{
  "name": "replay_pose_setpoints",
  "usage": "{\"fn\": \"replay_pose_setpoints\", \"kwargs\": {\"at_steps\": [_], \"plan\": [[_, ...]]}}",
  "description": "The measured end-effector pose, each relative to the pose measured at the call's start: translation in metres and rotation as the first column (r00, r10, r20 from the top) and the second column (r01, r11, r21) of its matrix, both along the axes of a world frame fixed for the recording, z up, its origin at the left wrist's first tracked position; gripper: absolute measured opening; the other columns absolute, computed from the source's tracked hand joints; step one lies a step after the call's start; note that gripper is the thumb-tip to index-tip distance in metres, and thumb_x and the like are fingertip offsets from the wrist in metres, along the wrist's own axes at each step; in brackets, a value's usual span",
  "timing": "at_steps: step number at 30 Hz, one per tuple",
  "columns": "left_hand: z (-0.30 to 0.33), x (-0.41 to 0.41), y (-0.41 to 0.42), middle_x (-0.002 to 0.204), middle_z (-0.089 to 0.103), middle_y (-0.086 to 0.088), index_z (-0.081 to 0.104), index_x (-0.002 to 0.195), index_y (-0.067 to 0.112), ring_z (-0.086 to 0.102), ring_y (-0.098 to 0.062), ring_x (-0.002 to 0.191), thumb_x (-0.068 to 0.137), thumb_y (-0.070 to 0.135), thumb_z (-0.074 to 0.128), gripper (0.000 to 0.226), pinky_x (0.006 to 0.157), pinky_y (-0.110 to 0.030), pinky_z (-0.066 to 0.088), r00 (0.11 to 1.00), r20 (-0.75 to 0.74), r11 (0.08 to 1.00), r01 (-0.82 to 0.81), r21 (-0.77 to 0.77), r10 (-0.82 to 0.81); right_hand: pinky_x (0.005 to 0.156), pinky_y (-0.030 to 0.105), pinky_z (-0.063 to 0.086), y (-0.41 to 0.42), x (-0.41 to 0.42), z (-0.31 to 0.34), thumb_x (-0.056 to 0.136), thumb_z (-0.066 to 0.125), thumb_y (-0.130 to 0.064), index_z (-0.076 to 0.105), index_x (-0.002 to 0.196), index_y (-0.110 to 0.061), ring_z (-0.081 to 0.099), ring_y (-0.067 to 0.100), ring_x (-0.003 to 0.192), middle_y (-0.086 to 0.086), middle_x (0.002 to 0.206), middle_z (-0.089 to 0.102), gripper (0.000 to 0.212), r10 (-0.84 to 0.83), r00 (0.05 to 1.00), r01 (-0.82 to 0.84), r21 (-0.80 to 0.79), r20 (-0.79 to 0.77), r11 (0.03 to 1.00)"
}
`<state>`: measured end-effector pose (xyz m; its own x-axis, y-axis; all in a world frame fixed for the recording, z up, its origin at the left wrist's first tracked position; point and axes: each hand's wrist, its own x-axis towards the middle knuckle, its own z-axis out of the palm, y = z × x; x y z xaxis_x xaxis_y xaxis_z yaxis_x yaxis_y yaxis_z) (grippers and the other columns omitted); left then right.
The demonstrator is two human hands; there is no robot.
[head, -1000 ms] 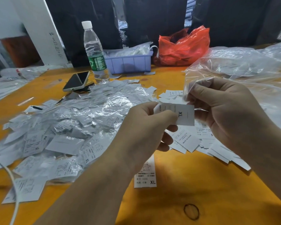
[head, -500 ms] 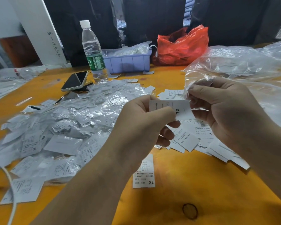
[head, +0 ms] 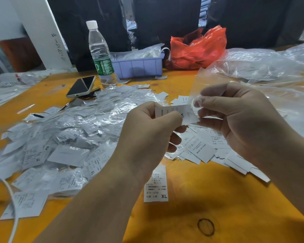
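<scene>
Label (head: 172, 112), white with XL printed on it, is held in the air above the middle of the table (head: 182, 216), pinched at its left end between the thumb and curled fingers of the left hand (head: 147, 134). Its right end is touching, and seems just entered into, the mouth of a small clear bag (head: 205, 81), which is gripped between the thumb and fingers of the right hand (head: 239, 120). The step in hand is judged to be the sliding of the label into the bag. To do it well, the bag's mouth should be held parted by the right fingertips, the label should be held flat and fed in straight, and the pinch should be let go only once the label is fully seated. A crooked feed is likely to snag or crease the thin film. Loose labels (head: 200, 149) are spread beneath the hands toward the right edge, and a heap of bagged labels (head: 68, 128) is piled toward the left edge. A bottle (head: 101, 55) and a phone (head: 81, 86) are set near the far edge.
</scene>
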<state>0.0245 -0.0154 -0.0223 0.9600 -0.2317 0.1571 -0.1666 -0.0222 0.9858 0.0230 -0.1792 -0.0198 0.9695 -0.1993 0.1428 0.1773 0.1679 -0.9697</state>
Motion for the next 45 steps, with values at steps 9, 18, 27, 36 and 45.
{"fn": "replay_pose_setpoints", "kwargs": {"at_steps": [9, 18, 27, 36, 45], "plan": [[-0.001, -0.003, -0.003, 0.062, 0.068, -0.005, 0.065, 0.068, 0.019, 0.057, -0.013, 0.049, 0.068, 0.014, 0.062, 0.005, 0.044, -0.022, 0.046, 0.996, 0.007, 0.995, 0.084, 0.054, -0.085, 0.052, 0.024, 0.052, -0.002, 0.000, -0.001, 0.084, 0.068, -0.001, 0.065, 0.080, -0.012, 0.066, 0.013, 0.061, 0.007, 0.074, 0.072, 0.012, -0.058, 0.998, 0.058, -0.010, -0.007, 0.998], [-0.001, -0.002, -0.001, 0.062, 0.069, -0.004, 0.064, 0.073, 0.013, 0.057, -0.011, 0.048, 0.069, 0.015, 0.063, 0.004, 0.045, -0.021, 0.045, 0.999, 0.041, 0.999, -0.016, 0.043, 0.014, 0.053, 0.024, 0.053, 0.001, -0.001, 0.000, 0.083, 0.068, 0.001, 0.065, 0.079, -0.010, 0.066, 0.015, 0.062, 0.006, 0.070, 0.070, 0.012, -0.045, 0.999, 0.045, 0.000, -0.006, 0.999], [0.000, -0.002, -0.002, 0.069, 0.071, -0.005, 0.066, 0.086, 0.010, 0.060, -0.010, 0.052, 0.084, 0.004, 0.061, 0.008, 0.049, -0.022, 0.051, 0.996, 0.041, 0.996, -0.082, 0.025, 0.081, 0.057, 0.025, 0.055, 0.003, -0.001, -0.002, 0.078, 0.071, 0.000, 0.066, 0.089, -0.006, 0.069, 0.018, 0.068, 0.011, 0.080, 0.070, 0.013, 0.053, 0.998, -0.053, -0.020, -0.035, 0.998], [-0.001, 0.003, -0.001, 0.073, 0.071, -0.006, 0.067, 0.096, 0.008, 0.060, -0.012, 0.054, 0.088, 0.009, 0.065, 0.008, 0.052, -0.025, 0.054, 0.982, -0.186, 0.981, -0.018, -0.194, -0.019, 0.053, 0.022, 0.052, 0.006, -0.002, -0.002, 0.070, 0.072, -0.005, 0.067, 0.088, -0.012, 0.065, 0.012, 0.059, 0.001, 0.065, 0.068, 0.020, 0.117, 0.992, -0.118, -0.016, -0.049, 0.993], [-0.007, 0.007, -0.004, 0.080, 0.070, -0.005, 0.071, 0.099, 0.009, 0.061, -0.011, 0.056, 0.086, 0.019, 0.069, 0.016, 0.052, -0.025, 0.053, 0.963, -0.264, 0.975, -0.007, -0.222, -0.054, 0.054, 0.023, 0.053, 0.009, -0.005, -0.005, 0.078, 0.070, 0.001, 0.070, 0.086, -0.010, 0.066, 0.017, 0.067, 0.010, 0.080, 0.071, 0.014, 0.157, 0.986, -0.159, -0.042, -0.054, 0.986]]}}
